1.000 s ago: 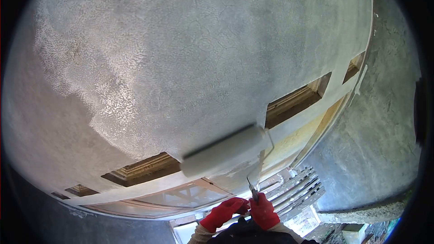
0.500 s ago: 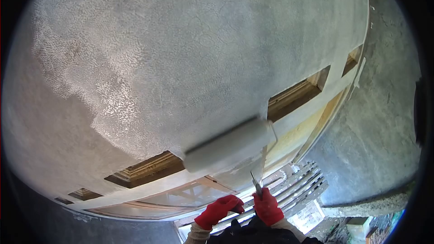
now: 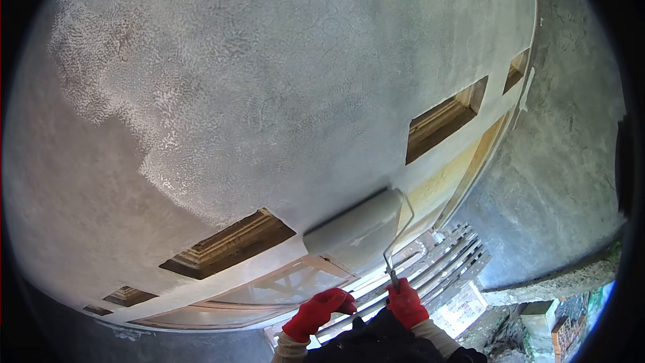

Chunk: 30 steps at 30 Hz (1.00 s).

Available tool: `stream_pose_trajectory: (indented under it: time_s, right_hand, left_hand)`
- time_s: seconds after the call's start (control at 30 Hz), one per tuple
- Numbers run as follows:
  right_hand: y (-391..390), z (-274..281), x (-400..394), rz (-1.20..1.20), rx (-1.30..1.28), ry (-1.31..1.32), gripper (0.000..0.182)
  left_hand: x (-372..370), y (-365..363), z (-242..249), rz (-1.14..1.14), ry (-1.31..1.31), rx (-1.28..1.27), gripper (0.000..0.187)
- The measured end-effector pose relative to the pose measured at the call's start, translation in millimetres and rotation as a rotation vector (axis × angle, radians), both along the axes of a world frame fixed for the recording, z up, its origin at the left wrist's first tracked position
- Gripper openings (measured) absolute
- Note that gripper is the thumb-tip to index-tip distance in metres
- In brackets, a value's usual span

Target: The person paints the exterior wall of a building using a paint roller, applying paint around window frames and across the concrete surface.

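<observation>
A red glove covers my right hand (image 3: pixel 407 302), whose fingers are wrapped round the handle of a paint roller (image 3: pixel 355 226). The roller's wire frame rises from the grip and bends to the wide, pale sleeve, which lies against the grey wall (image 3: pixel 289 114) between two recessed openings. To the left, my left hand (image 3: pixel 318 313), also in a red glove, is curled with its fingers closed; whatever it holds, if anything, is hidden. A wet, glossy, stippled coating (image 3: pixel 168 111) covers part of the wall's left side, beside a duller brownish area.
A wood-lined opening (image 3: pixel 228 243) lies left of the roller and another opening (image 3: pixel 447 121) to its right. Below are a glazed wooden frame (image 3: pixel 269 292) and slatted boards (image 3: pixel 437 279). A grey side wall (image 3: pixel 551 181) stands at right, with a rough ledge (image 3: pixel 557 289) under it.
The roller has shifted a little rightward and its wire frame now shows fully. My right hand has moved slightly right and up. The whole view has turned slightly.
</observation>
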State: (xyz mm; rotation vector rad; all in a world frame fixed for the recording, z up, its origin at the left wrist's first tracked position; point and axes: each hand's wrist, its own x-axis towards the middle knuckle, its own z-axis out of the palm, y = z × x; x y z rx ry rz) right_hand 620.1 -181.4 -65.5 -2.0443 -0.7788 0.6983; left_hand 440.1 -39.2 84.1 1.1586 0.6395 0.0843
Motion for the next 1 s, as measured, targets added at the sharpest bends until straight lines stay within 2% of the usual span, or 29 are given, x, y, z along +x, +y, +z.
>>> stream_pose_trajectory:
  time_s: [0.03, 0.07, 0.1, 0.13, 0.2, 0.23, 0.3, 0.4, 0.43, 0.47, 0.53, 0.63, 0.73, 0.77, 0.8, 0.83, 0.87, 0.93, 1.0]
  right_hand:
    - [6.9, 11.0, 0.8, -0.022, 0.061, 0.014, 0.017]
    - [17.1, 70.1, 2.7, -0.028, 0.077, 0.191, 0.017]
    - [29.7, 95.3, 4.1, -0.048, 0.171, 0.241, 0.017]
    - [40.4, 112.3, 7.2, -0.066, 0.268, 0.290, 0.016]
    - [58.5, 136.8, 19.5, -0.021, 0.401, 0.208, 0.015]
    - [65.3, 149.3, 24.1, -0.085, 0.452, 0.251, 0.012]
    - [64.5, 133.3, 34.0, -0.048, 0.384, 0.189, 0.013]
    - [38.3, 53.2, 32.2, -0.015, 0.154, 0.045, 0.018]
    - [24.9, 25.2, 24.5, -0.029, 0.087, 0.076, 0.021]
    - [12.4, -2.4, 16.2, -0.025, 0.052, -0.045, 0.025]
    - [-7.1, -3.8, 3.0, -0.031, -0.086, 0.119, 0.026]
    - [-21.5, -36.5, -6.6, -0.052, -0.103, 0.178, 0.028]
    - [-10.9, -22.7, -1.6, -0.078, -0.031, 0.078, 0.027]
    - [0.0, 19.0, 3.4, -0.087, 0.001, 0.233, 0.026]
    - [15.1, 39.4, 6.7, -0.006, 0.094, -0.135, 0.026]
    - [19.0, 67.0, 12.5, -0.097, 0.060, 0.202, 0.026]
    - [30.4, 41.7, 17.0, -0.115, 0.200, 0.157, 0.022]
    - [41.3, 97.4, 19.2, -0.117, 0.370, 0.274, 0.016]
    - [38.2, 94.5, 16.7, -0.133, 0.391, 0.278, 0.015]
  left_hand:
    - [0.0, 0.9, 1.2, 0.011, -0.030, -0.018, 0.029]
    - [-0.3, 1.5, 1.0, 0.003, -0.029, -0.024, 0.029]
    - [-0.8, 1.8, -0.2, 0.012, -0.039, -0.022, 0.028]
    - [-1.5, 2.4, -1.6, 0.022, -0.049, -0.019, 0.028]
    - [-4.2, 2.9, -2.5, 0.005, -0.050, -0.014, 0.028]
    - [-6.1, 2.3, -2.6, -0.001, -0.054, -0.024, 0.028]
    - [-10.9, 1.7, -3.6, -0.015, -0.057, -0.033, 0.028]
    - [-20.8, -0.9, -13.5, 0.004, -0.026, -0.056, 0.029]
    - [-24.4, -1.1, -18.7, 0.004, -0.028, -0.070, 0.029]
    - [-26.6, -1.3, -21.9, 0.004, -0.027, -0.086, 0.030]
    - [-26.9, -0.5, -20.3, -0.019, -0.012, -0.082, 0.030]
    - [-25.1, -0.4, -21.1, -0.049, 0.004, -0.072, 0.030]
    - [-21.3, -1.3, -20.7, -0.067, -0.006, -0.052, 0.030]
    - [-19.5, -2.3, -18.6, -0.064, -0.012, -0.047, 0.030]
    - [-17.7, -3.7, -17.3, -0.058, -0.017, -0.042, 0.030]
    - [-15.8, -4.7, -16.7, -0.047, -0.018, -0.071, 0.030]
    - [-14.8, -6.2, -16.2, -0.052, -0.016, -0.074, 0.030]
    - [-14.3, -7.1, -14.0, -0.073, -0.016, -0.056, 0.030]
    - [-17.4, -9.1, -13.4, -0.094, -0.036, -0.060, 0.030]
